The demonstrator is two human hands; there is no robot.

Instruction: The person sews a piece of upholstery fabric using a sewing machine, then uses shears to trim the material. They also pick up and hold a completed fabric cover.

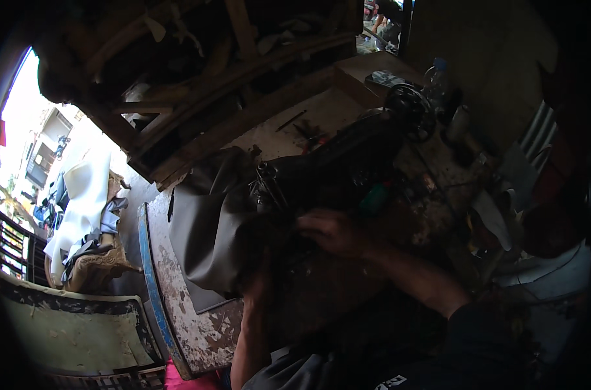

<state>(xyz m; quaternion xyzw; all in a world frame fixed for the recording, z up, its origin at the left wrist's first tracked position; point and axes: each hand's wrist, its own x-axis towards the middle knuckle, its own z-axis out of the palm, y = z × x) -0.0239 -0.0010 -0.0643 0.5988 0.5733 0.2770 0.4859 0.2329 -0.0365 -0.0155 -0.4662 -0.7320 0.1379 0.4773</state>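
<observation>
A dark sewing machine (347, 146) stands on the worn table, its needle end (264, 182) over a sheet of grey vinyl (211, 227). The vinyl lies bunched and folded left of the needle, draping towards the table's left edge. My left hand (256, 276) is at the near right edge of the vinyl, its fingers lost in shadow. Just right of the needle area is my right hand (326, 229), fingers bent and close together on dark material that I cannot make out. Deep shadow hides the stitching spot between both hands.
The handwheel (411, 112) sits at the machine's far right, near a plastic bottle (436, 77) and a cardboard box (373, 71). Wooden framing (224, 84) rises behind the table (198, 325). A green object (373, 197) lies beside the machine. Left stands a carved chair (100, 260) under white material.
</observation>
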